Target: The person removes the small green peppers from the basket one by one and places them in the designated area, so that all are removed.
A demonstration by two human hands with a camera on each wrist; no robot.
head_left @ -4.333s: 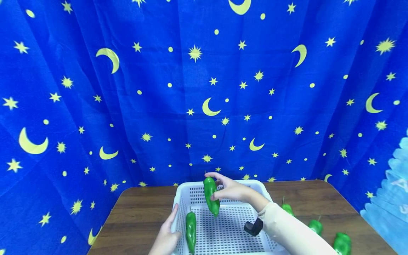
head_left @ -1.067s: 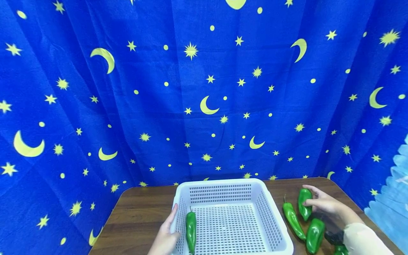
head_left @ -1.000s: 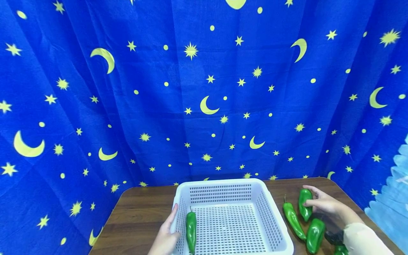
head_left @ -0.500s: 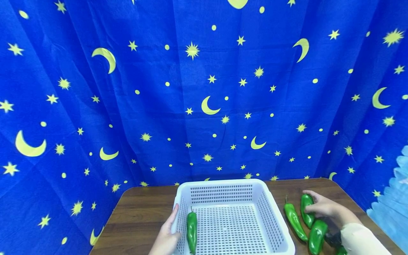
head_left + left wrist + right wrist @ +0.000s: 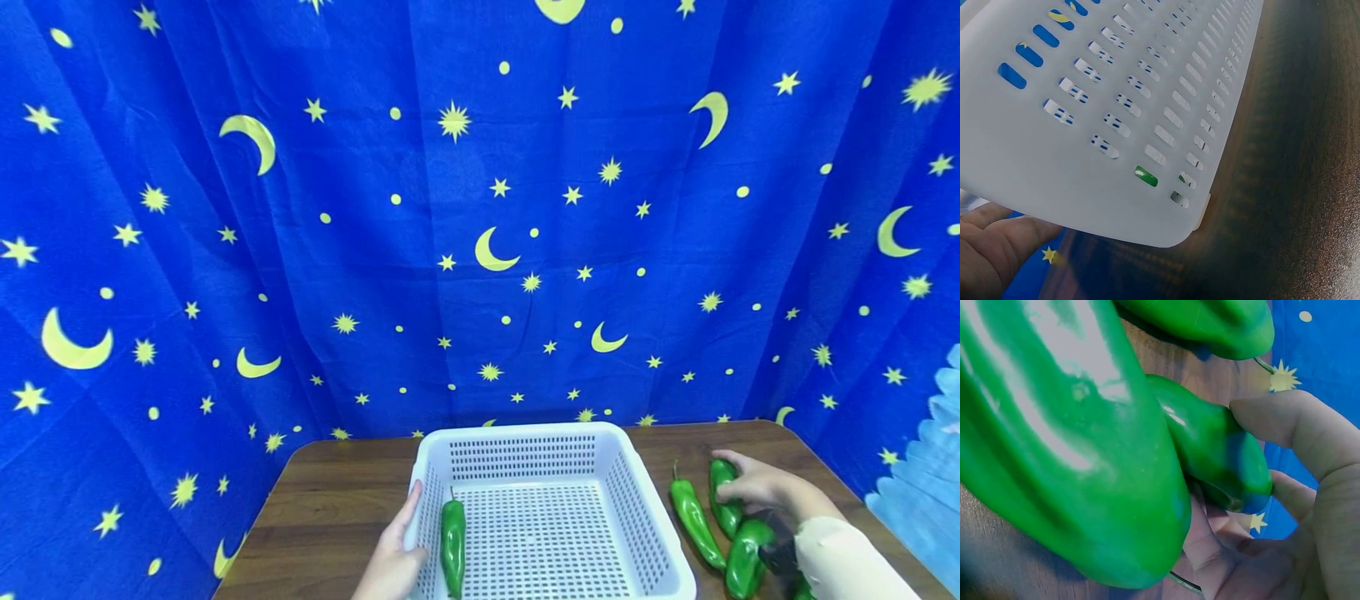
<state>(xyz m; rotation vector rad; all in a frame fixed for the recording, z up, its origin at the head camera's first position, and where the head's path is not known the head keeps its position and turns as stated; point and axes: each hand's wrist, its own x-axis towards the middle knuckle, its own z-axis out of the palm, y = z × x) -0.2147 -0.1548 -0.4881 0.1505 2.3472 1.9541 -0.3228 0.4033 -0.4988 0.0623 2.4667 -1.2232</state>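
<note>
A white perforated plastic basket [image 5: 517, 431] stands mid-table, with one long green pepper [image 5: 453, 546] lying along its left side. My left hand [image 5: 392, 550] grips the basket's left rim; in the left wrist view its fingers show beyond the pale slotted wall [image 5: 1085, 175]. On the table to the right, my right hand [image 5: 765, 490] pinches a green pepper [image 5: 727, 517] between thumb and fingers, also seen up close in the right wrist view as the shorter-looking pepper [image 5: 1210, 447]. Beside it lie a slender pepper [image 5: 693, 521] and a stout pepper [image 5: 744, 562].
Another green pepper [image 5: 804, 590] is mostly hidden behind the dark wrist camera [image 5: 782, 557] at the lower right. The brown wooden table [image 5: 330, 500] ends at a blue curtain [image 5: 360, 250] with moons and stars. A light blue scalloped cloth [image 5: 926, 492] hangs at the right.
Some seconds ago my right hand held a pepper over the basket; it then moved right to the table. Since then hand and pepper have shifted slightly nearer, against the stout pepper. My left hand stayed.
</note>
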